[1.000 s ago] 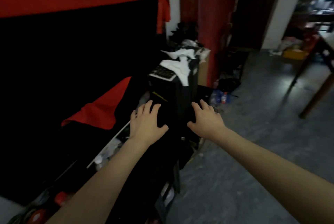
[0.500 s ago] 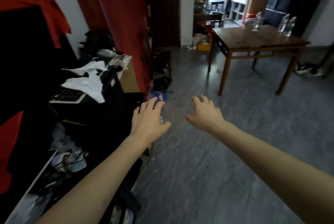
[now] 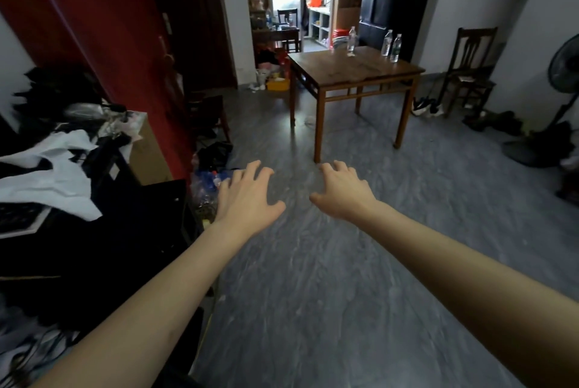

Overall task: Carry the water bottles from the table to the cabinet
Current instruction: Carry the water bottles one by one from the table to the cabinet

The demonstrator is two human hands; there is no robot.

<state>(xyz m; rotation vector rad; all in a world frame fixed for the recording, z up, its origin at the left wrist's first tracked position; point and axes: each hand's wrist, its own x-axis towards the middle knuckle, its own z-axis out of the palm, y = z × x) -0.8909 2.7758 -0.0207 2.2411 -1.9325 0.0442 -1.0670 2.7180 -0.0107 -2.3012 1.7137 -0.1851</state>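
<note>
Three clear water bottles stand upright on a brown wooden table [image 3: 360, 72] across the room: one [image 3: 352, 41] near its far middle, two more [image 3: 388, 43] [image 3: 395, 48] close together at its far right. My left hand [image 3: 246, 199] and my right hand [image 3: 343, 192] are stretched out in front of me over the grey floor, palms down, fingers spread, holding nothing. Both hands are well short of the table.
A dark cabinet [image 3: 94, 231] piled with black and white clothes runs along my left. A red curtain [image 3: 94, 27] hangs behind it, with a bag of bottles [image 3: 206, 181] on the floor nearby. A wooden chair [image 3: 470, 71] and a standing fan [image 3: 557, 99] are at the right wall.
The view has swung right, away from the cluttered cabinet and onto the room with the table and bottles. Both hands stay outstretched and open.
</note>
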